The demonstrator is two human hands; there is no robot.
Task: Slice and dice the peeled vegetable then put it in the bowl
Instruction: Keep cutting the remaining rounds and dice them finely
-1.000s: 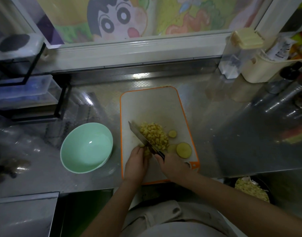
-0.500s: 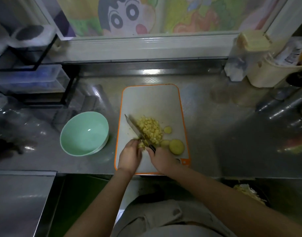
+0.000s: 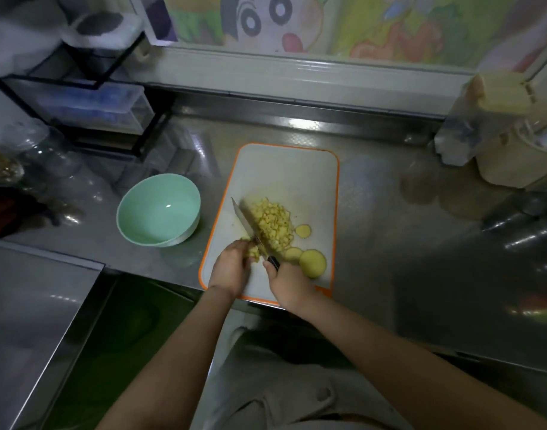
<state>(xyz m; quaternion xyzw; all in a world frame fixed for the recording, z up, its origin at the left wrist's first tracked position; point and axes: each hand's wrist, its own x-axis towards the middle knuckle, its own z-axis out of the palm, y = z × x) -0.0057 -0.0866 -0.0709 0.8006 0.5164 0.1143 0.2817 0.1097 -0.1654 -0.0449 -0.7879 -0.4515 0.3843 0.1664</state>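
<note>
Your left hand [image 3: 231, 268] is curled over a small vegetable chunk [image 3: 253, 252] at the near-left of the cutting board [image 3: 284, 169], so most of that chunk is hidden under your fingers. Your right hand [image 3: 289, 282] is wrapped tight round the handle of the knife [image 3: 245, 221] and covers nearly all of it. The blade angles away to the far left, between the chunk and the diced pile [image 3: 273, 225].

Three round slices [image 3: 312, 263] lie just right of the pile, the biggest one near the board's orange right rim. The board's near edge is at the counter [image 3: 390, 243] lip, partly behind your wrists. For room to move, you've got the far half of the board and the steel stretch to its right.

The mint bowl [image 3: 159, 209] sits just left of the board, not touching it. The cartoon picture [image 3: 266, 20] on the far wall is cut off at the top. The jars [image 3: 33, 156] at far left are too dark to make out.
</note>
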